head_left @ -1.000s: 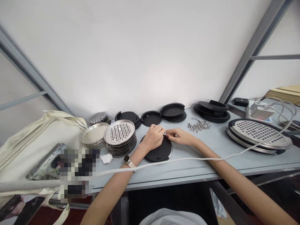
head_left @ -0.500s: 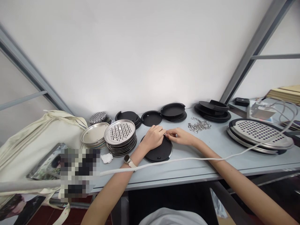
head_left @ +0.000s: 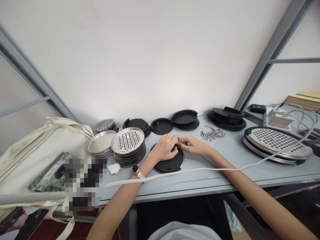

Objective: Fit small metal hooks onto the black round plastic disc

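A black round plate [head_left: 169, 164] with a silver rim and a small slot near its front lies flat on the table. My left hand [head_left: 165, 146] rests over the plate's far part, fingers curled toward its far right edge and thumb lying on its surface. Just beside those fingertips, my right hand [head_left: 191, 145] pinches at the same edge. A thin silvery metal wire piece [head_left: 178, 146] shows at the right fingertips, mostly hidden. What the left fingertips grip is hidden. To the right lies a pile of bent metal wire clips [head_left: 212, 133].
Grater discs [head_left: 128, 141] and plain metal discs [head_left: 101, 143] are stacked at left, near crumpled white tissue [head_left: 114, 168]. Black round covers [head_left: 185, 118] line the wall. Larger perforated discs [head_left: 280, 143] lie at right. A white cable [head_left: 200, 169] crosses in front. A cloth bag [head_left: 45, 150] stands left.
My left thumb has moved down and away from the fingertips, onto the plate. My left fingers have shifted slightly right. The right hand has barely moved.
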Available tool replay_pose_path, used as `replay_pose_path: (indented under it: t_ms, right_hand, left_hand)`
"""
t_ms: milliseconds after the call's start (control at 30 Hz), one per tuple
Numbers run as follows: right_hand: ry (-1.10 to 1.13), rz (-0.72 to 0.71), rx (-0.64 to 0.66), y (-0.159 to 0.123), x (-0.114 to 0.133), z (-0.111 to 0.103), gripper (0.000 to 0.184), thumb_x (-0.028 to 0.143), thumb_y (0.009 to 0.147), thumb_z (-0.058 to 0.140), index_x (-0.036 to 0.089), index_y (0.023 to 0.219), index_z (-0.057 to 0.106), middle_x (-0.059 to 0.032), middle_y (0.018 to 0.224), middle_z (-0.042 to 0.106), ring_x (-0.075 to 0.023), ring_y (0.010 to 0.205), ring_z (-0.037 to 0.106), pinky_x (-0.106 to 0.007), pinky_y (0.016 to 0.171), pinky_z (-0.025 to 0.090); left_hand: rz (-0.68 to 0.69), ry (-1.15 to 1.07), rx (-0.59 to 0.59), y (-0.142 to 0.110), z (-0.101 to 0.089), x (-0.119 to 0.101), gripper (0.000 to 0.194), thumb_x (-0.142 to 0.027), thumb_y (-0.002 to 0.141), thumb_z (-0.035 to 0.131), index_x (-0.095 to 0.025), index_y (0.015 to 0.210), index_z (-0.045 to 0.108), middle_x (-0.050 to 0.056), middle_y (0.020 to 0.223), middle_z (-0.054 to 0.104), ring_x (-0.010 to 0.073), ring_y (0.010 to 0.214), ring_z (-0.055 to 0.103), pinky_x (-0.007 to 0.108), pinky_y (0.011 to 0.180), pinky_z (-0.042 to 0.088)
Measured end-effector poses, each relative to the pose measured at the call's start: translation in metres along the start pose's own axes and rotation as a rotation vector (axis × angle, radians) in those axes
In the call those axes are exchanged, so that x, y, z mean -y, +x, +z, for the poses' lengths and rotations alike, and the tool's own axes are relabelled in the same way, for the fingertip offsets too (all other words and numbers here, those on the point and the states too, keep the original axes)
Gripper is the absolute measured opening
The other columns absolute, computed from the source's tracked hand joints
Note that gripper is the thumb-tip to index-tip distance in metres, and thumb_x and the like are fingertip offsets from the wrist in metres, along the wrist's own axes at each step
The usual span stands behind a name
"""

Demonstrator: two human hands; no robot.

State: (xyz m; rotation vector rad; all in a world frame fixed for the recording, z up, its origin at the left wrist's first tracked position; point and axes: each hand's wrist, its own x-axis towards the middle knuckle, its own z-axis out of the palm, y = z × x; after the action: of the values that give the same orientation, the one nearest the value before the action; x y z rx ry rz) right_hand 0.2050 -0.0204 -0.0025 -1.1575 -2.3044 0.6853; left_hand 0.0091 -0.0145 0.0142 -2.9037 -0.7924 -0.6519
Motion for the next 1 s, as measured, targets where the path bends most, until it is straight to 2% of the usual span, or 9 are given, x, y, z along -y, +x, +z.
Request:
replay_pose_path:
  t_ms: [1000]
  right_hand:
    - [-0.034,-0.001,-0.009,-0.0005,0.0054,0.0001,0.028,0.027,0.085,0.04,0.018,0.059,0.04,0.0061,0.053,0.034,-0.0083,0.05,0.03,-0.023,0.05,0.024]
  left_hand:
    - [-0.016,-0.18,-0.028,-0.0007,0.0071,0.0055,0.035,-0.014,0.08,0.049,-0.016,0.114,0.044,0.01,0.11,0.055,0.023,0.102,0.051,0.037,0.091,0.042]
